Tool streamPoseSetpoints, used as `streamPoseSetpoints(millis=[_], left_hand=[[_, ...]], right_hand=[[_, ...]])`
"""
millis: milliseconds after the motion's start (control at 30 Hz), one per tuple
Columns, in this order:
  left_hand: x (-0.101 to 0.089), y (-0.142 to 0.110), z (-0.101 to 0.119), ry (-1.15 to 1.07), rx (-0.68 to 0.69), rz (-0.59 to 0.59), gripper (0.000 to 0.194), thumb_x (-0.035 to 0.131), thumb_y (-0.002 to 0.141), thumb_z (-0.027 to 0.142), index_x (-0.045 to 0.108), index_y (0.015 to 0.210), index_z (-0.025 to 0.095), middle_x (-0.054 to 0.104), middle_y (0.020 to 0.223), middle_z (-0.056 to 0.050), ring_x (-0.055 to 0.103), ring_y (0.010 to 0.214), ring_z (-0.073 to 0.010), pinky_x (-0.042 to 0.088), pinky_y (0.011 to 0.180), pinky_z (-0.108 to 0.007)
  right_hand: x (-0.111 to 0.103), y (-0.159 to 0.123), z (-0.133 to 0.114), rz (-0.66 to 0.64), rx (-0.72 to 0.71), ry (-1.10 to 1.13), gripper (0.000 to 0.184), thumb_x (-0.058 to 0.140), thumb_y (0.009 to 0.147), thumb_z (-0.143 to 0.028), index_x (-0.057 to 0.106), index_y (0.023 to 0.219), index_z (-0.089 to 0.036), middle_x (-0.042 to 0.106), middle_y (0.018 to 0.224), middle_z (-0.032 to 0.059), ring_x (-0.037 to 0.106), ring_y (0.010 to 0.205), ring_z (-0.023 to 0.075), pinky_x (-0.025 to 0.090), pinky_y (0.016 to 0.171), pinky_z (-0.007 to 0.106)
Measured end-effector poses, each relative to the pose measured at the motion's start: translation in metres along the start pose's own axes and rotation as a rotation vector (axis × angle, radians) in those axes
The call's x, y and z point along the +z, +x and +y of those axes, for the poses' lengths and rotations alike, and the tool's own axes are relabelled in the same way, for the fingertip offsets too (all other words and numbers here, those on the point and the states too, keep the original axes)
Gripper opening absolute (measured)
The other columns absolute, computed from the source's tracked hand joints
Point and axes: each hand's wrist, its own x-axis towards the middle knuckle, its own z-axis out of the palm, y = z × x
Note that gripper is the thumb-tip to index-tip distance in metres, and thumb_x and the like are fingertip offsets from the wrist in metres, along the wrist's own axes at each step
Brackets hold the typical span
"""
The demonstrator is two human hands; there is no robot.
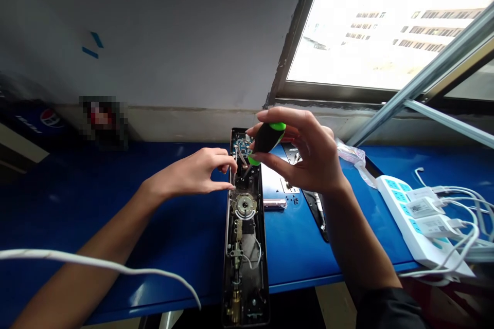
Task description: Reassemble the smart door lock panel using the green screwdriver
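Black and green cover the handle of the screwdriver [268,142] in my right hand [314,157]. Grip: thumb at the lower end, fingers across the upper end, palm clear of the handle. The shaft [246,172] tilts down and leftward into the open lock housing [259,277]; whether the tip meets a screw head, I cannot tell.

Position: the housing lies lengthwise on the blue table [181,252], open face up, its near end reaching past the front edge. My left hand [203,172] is at its left rim, thumb and forefinger a narrow gap apart; I cannot tell whether they press on the rim.

Handling, screwdriver: probably light and rigid. The thick handle should turn easily between fingertips; hold it there, leaving the shaft free.

Handling, housing: probably stiff and fairly heavy, given the metal parts along its length. Take hold by the long side walls. The smooth tabletop may let it slide, so a steadying hand on the rim is advisable.

Fragile parts: the circuit board [244,150] at the far end and the thin white wire [259,252] beyond the round hub [246,205], toward me. Do not lift by either. Small dark screws [295,200] lie loose to the right; these may roll.
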Motion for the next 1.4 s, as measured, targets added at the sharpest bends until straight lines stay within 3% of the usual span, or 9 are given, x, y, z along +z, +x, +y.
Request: streamPoseSetpoints(millis=[300, 767, 967, 1400], left_hand=[[0.0, 0.002, 0.0, -0.083, -0.029, -0.056, 0.023, 0.077, 0.09, 0.038, 0.071, 0.101, 0.018, 0.068, 0.1, -0.003, 0.064, 0.091, -0.0202, 0.047, 0.078, -0.03], [-0.001, 0.001, -0.001, -0.102, -0.079, -0.114, 0.033, 0.076, 0.091, 0.043, 0.071, 0.117, 0.023, 0.07, 0.109, -0.003, 0.065, 0.097, -0.0227, 0.048, 0.081, -0.031], [-0.001, 0.001, -0.002, -0.094, -0.069, -0.135, 0.031, 0.075, 0.093, 0.043, 0.073, 0.12, 0.026, 0.071, 0.116, -0.003, 0.066, 0.101, -0.0227, 0.049, 0.086, -0.031], [-0.001, 0.0, 0.0, -0.102, -0.071, -0.141, 0.026, 0.074, 0.094, 0.043, 0.075, 0.115, 0.027, 0.07, 0.119, -0.003, 0.067, 0.106, -0.023, 0.051, 0.087, -0.031]], right_hand=[[0.011, -0.001, 0.009, 0.012, -0.097, 0.001, 0.058, 0.076, 0.089, -0.012, 0.057, 0.141, -0.03, 0.073, 0.13, 0.0021, 0.076, 0.113, 0.021, 0.067, 0.093, 0.033], [0.018, 0.004, 0.014, -0.016, -0.166, -0.029, 0.058, 0.078, 0.09, -0.016, 0.059, 0.143, -0.027, 0.075, 0.132, 0.0036, 0.076, 0.114, 0.0201, 0.066, 0.096, 0.031], [0.018, 0.005, 0.015, -0.014, -0.169, -0.011, 0.056, 0.076, 0.091, -0.014, 0.058, 0.143, -0.026, 0.074, 0.134, 0.0041, 0.076, 0.113, 0.0189, 0.067, 0.09, 0.029], [0.02, 0.006, 0.014, -0.022, -0.168, -0.015, 0.052, 0.077, 0.093, -0.024, 0.06, 0.141, -0.026, 0.075, 0.132, 0.0032, 0.076, 0.115, 0.0191, 0.064, 0.1, 0.028]])
